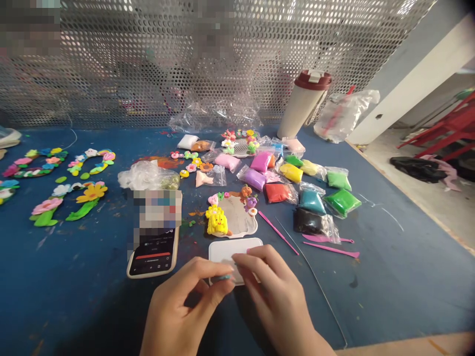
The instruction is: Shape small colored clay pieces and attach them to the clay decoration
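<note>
My left hand (193, 296) pinches a small piece of teal clay (223, 277) between thumb and fingertips. Right beside it, my right hand (272, 284) is closed in a pinch, its fingertips nearly meeting the left ones; what they hold is mostly hidden. Under both hands lies a small white rectangular board (222, 249), partly covered. Just beyond it is a scalloped plate (241, 217) edged with clay figures, among them a yellow character (217, 221), a pink one, a purple one and a tiny fried egg.
Bagged clay in several colours, like this green packet (343, 202), spreads to the right. Pink tools (332, 248) and a thin wire (315, 282) lie nearer. A phone (154, 257) and finished clay flower frames (69, 202) are leftward. A tumbler (302, 106) stands by the perforated screen (148, 64).
</note>
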